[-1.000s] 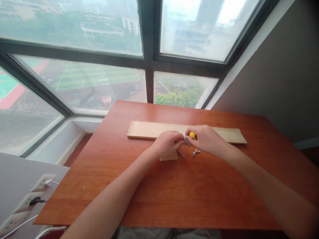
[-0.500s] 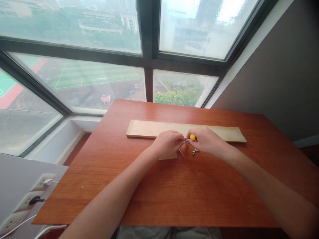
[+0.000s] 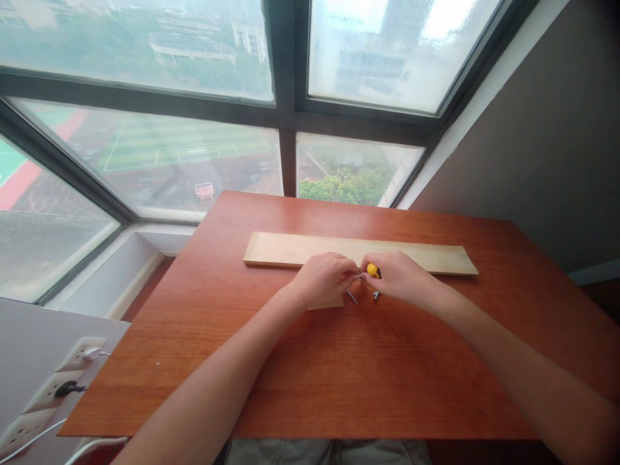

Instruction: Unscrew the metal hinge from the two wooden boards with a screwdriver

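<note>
My left hand (image 3: 328, 278) is closed in a pinch on a small metal screw (image 3: 360, 278), mostly covered by the fingertips. Right beside it, my right hand (image 3: 400, 276) wraps round a screwdriver with a yellow and black handle (image 3: 372, 270); its shaft is mostly hidden, and its tip seems to meet the screw. Beneath the hands, a loose screw (image 3: 352, 297) and more small screws (image 3: 376, 295) lie on the table. A small thin wooden piece (image 3: 332, 303) shows under my left hand. Behind both hands lies a long pale wooden board (image 3: 290, 248).
The reddish-brown table (image 3: 310, 374) reaches to the windows (image 3: 194, 155) at the back. A grey wall (image 3: 542, 148) stands on the right. Wall sockets (image 3: 58, 391) with plugged-in cables are low on the left.
Both hands stay close together with the same hold. My right hand has shifted very slightly, covering more of the loose screws. The whole view has moved a little.
</note>
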Motion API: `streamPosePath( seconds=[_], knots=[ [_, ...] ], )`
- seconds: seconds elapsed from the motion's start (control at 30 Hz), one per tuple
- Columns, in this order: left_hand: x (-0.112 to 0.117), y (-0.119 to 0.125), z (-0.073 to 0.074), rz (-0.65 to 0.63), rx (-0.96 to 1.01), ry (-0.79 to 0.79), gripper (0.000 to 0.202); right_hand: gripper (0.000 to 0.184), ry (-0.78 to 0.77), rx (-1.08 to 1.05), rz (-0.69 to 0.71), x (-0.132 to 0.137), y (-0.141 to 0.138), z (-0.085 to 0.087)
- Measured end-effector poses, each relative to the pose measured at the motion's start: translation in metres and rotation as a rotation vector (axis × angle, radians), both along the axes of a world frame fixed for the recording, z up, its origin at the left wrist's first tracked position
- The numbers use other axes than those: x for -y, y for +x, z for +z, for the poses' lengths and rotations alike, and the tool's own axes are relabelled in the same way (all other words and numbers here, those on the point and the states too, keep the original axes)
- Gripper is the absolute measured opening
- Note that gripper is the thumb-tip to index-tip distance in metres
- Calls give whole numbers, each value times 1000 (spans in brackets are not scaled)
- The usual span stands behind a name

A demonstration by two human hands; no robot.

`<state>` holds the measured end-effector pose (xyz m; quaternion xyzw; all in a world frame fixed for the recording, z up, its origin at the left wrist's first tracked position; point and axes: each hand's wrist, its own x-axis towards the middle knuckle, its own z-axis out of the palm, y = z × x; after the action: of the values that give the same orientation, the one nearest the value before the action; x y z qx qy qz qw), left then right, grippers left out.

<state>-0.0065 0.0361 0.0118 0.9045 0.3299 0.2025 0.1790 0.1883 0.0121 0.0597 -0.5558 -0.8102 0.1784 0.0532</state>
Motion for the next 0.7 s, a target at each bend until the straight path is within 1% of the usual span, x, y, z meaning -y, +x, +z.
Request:
streamPosePath(
  seconds=[0.47, 0.7],
  knots=[
    [-1, 0, -1, 5, -50, 18, 22, 12, -27, -13, 2, 2, 0, -3],
    [-1, 0, -5, 9, -60, 26, 23, 11, -9, -25, -8, 6, -1, 2]
  ],
)
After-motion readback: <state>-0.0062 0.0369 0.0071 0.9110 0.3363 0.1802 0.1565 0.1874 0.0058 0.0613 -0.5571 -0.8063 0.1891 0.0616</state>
